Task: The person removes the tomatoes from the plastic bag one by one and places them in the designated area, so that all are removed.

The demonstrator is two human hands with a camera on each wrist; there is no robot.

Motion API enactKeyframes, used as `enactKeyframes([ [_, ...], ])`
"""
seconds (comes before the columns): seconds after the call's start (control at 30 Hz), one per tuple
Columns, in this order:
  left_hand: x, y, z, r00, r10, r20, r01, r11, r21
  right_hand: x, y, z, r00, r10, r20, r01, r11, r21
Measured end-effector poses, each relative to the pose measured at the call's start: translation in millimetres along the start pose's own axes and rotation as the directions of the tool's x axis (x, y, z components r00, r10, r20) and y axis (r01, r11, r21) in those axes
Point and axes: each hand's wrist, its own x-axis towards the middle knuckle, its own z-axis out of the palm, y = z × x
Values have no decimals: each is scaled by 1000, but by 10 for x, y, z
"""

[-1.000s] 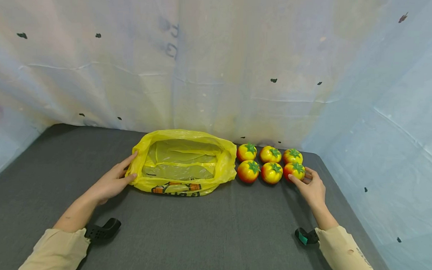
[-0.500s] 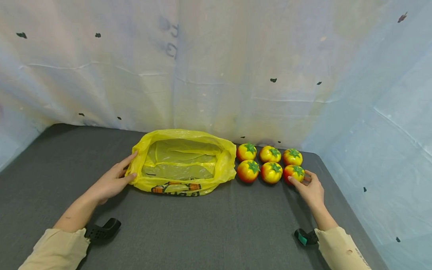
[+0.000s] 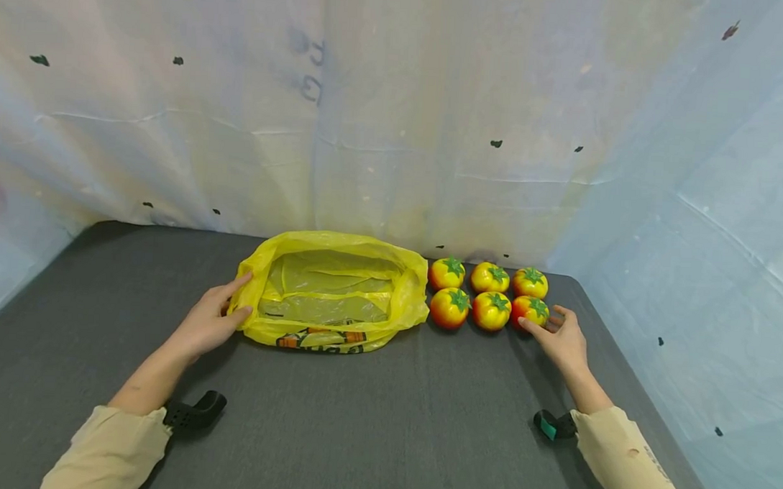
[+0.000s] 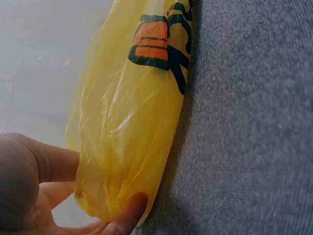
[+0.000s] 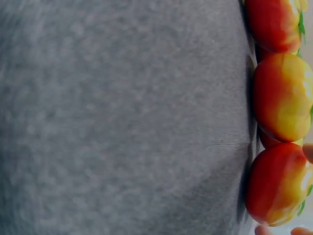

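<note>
A yellow plastic bag [image 3: 326, 339] with orange and black print stands with its mouth spread and its rim folded outward. My left hand [image 3: 204, 324] holds its left end, thumb and fingers apart around the film. In the left wrist view, one finger [image 4: 132, 210] presses the bag's outer side [image 4: 127, 122]. Right of the bag, several red-and-yellow tomatoes with green leafy tops stand in two rows. My right hand [image 3: 563, 344] grips the front-row right-end tomato [image 3: 529, 312], thumb on its near left side, other fingers at its right. The right wrist view shows only fingertips beside that tomato [image 5: 276, 186].
The front row's middle tomato [image 3: 491, 312] and left tomato [image 3: 450, 309] stand close together, with the back row [image 3: 490, 277] right behind. A dark grey table [image 3: 385, 431] runs under everything. Pale sheeting [image 3: 396, 115] hangs along the back and right side.
The gripped tomato has shifted slightly toward me and to the left with my right hand. My left hand has moved a little to the right against the bag.
</note>
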Motion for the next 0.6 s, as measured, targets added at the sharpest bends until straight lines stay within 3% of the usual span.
enactKeyframes([
  [0.17,2,45,21,999,-15,-32,16,999,32,21,-16,-29,999,3,-35,-3,1000,2],
  [0.27,4,51,25,999,-11,-33,13,999,47,1,-42,-21,995,-25,-100,29,999,32],
  [0.43,11,41,40,999,7,-52,-3,998,62,-52,-109,18,967,-110,-230,132,988,82],
  [0.6,6,31,48,996,12,-83,-6,997,71,-101,-217,69,947,-167,-273,201,974,104],
])
